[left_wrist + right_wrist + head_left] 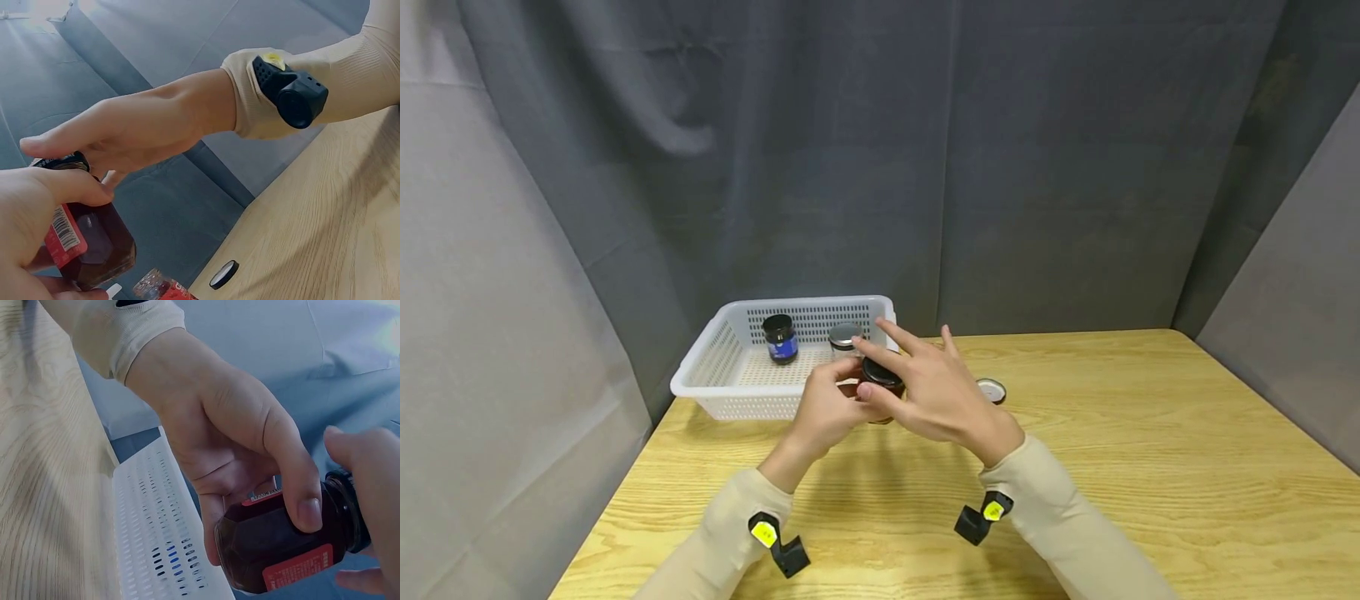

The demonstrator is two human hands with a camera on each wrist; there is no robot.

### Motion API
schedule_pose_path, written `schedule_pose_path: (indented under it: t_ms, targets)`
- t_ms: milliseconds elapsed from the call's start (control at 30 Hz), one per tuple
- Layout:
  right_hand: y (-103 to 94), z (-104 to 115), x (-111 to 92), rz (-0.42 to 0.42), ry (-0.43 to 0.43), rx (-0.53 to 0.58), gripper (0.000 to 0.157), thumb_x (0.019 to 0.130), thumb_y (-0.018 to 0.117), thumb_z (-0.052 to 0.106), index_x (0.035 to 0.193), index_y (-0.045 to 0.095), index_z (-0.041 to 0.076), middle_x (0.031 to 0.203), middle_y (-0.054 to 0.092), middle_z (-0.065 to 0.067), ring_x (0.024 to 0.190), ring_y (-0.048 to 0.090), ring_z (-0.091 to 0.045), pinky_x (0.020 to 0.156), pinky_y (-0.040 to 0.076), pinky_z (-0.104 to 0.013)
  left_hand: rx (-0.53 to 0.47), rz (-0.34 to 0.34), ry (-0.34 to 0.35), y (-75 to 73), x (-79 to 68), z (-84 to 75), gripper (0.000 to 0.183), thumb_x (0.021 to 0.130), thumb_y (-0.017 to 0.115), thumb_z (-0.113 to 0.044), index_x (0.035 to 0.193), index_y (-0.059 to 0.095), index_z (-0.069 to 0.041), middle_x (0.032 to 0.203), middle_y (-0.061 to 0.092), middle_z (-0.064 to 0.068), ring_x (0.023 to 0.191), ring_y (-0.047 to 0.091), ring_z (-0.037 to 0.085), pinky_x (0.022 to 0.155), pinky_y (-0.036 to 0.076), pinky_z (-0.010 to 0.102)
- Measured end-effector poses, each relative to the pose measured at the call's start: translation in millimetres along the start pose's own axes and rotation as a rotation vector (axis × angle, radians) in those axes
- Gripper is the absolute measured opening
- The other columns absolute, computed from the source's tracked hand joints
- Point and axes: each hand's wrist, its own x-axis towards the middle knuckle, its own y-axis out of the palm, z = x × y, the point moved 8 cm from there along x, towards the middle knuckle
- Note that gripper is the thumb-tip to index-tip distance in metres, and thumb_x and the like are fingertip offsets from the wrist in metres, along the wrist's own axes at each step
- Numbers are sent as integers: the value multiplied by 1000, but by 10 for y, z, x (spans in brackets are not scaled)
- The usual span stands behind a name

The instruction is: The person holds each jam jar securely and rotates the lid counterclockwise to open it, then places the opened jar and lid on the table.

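My left hand (829, 408) grips the body of a glass jar (103, 240) with dark contents, a red label and a black lid (881, 373). The jar is tilted in the right wrist view, with the left thumb across its side. Over the lid hovers my right hand (934, 390), its fingers spread and mostly straight. In the right wrist view the right hand (381, 472) is beside the lid; whether it touches the lid is hard to tell. An uncapped jar (164, 289) with a red label stands beyond, partly cut off in the left wrist view.
A white perforated basket (752, 390) stands behind the hands at the left. Inside are a blue-labelled jar (781, 340) with a black lid and a jar with a silvery lid (846, 334). One loose lid (992, 390), pale inside, lies on the wooden table (1120, 450).
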Motion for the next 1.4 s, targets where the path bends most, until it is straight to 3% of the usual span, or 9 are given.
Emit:
schedule_pose_path:
  t_ms: [267, 500, 700, 900, 1033, 1200, 1267, 1400]
  targets:
    - [-6, 30, 10, -37, -16, -9, 57, 104, 44, 64, 152, 54, 35, 161, 42, -6, 137, 51, -31, 109, 17, -80, -50, -26, -64, 16, -23, 37, 48, 77, 86, -2, 123, 75, -7, 113, 70, 14, 82, 75, 31, 68, 63, 43]
    - [-67, 66, 23, -73, -22, -13, 50, 104, 55, 54, 147, 61, 28, 147, 56, -10, 131, 56, -28, 108, 24, -78, -36, -41, -49, -1, -15, 22, 49, 77, 86, -3, 125, 75, -7, 112, 71, 15, 81, 75, 29, 67, 63, 42]
    - [-135, 126, 21, -145, -68, 66, 40, 101, 68, 39, 133, 73, 16, 132, 68, -8, 119, 66, -25, 108, 20, -80, -48, -30, -63, -13, -15, 55, 52, 78, 86, -6, 128, 74, -13, 114, 71, 13, 84, 74, 29, 68, 63, 44]
    - [-183, 173, 11, -170, -114, 155, 34, 99, 71, 29, 129, 75, 14, 133, 67, -11, 120, 65, -27, 106, 18, -82, -132, 15, -85, -4, -9, 58, 48, 78, 84, -2, 125, 75, -9, 113, 69, 16, 85, 72, 30, 71, 62, 47]
    - [-179, 161, 7, -161, -131, 197, 35, 98, 72, 28, 131, 74, 14, 137, 66, -10, 124, 62, -28, 107, 19, -82, -129, 17, -74, -29, 2, 36, 46, 76, 84, 1, 121, 76, -7, 107, 69, 15, 79, 68, 24, 67, 62, 39]
    - [-177, 155, 20, -175, -188, 241, 36, 98, 73, 26, 131, 73, 13, 138, 65, -9, 118, 58, -28, 101, 42, -56, -131, 8, -60, -69, 2, -2, 46, 75, 85, 3, 119, 76, -7, 102, 68, 16, 73, 63, 23, 64, 61, 38]
    - [-176, 155, 25, -175, -208, 261, 36, 98, 73, 25, 131, 73, 11, 138, 65, -10, 114, 57, -27, 92, 45, -47, -138, 14, -63, -68, 0, -3, 47, 75, 86, 2, 120, 76, -8, 105, 69, 16, 75, 65, 24, 66, 62, 41]
    - [-164, 118, 12, -155, -201, 281, 35, 97, 74, 24, 131, 73, 13, 140, 63, -8, 113, 56, -24, 91, 44, -44, -134, 32, -58, -47, 6, 12, 46, 77, 86, 1, 121, 76, -10, 108, 70, 16, 79, 67, 27, 69, 62, 44]
